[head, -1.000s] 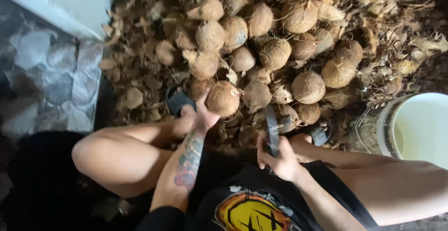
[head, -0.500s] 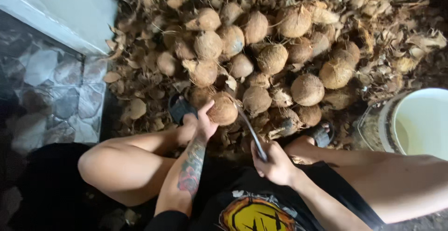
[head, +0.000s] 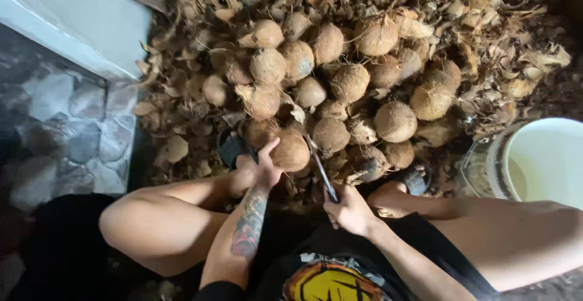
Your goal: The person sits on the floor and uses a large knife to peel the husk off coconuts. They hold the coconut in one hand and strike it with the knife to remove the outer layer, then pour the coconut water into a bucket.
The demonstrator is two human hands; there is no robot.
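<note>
**Coconut Held at the Foot of the Pile**

A husked coconut (head: 291,151) is gripped by the left hand (head: 262,168), fingers curled over its near side, at the front edge of a heap of coconuts (head: 340,70). A knife (head: 322,170) is clasped in the right hand (head: 349,211), its blade angled up just beside the held coconut. Dry husk scraps (head: 486,27) are spread around the heap. A white bucket (head: 546,161) is seen at the right.
</note>
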